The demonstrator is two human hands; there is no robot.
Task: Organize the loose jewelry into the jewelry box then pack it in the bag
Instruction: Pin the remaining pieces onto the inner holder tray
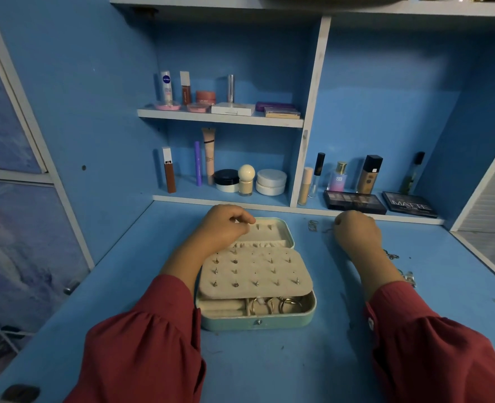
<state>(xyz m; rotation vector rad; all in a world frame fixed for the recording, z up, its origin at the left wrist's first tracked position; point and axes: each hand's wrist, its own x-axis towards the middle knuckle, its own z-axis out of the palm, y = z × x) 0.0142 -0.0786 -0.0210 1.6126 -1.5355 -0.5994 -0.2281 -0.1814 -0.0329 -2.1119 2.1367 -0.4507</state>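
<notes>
A mint-green jewelry box (258, 322) lies open in the middle of the blue desk. Its cream earring panel (255, 271) carries several studs, and hoop rings (272, 305) sit in the front compartment. My left hand (223, 226) grips the far left rim of the upright lid (287, 232), fingers curled. My right hand (356, 232) is to the right of the box, fingers curled down on a thin chain (326, 229) on the desk. A small loose piece (313, 225) lies just left of that chain. More loose jewelry (391, 255) and a silver piece (409, 279) lie beside my right forearm.
Shelves at the back hold cosmetics: bottles, tubes and jars (271, 181). Two eyeshadow palettes (353, 202) lie on the ledge just behind my right hand. A white-edged partition (478, 257) bounds the desk on the right. No bag is in view.
</notes>
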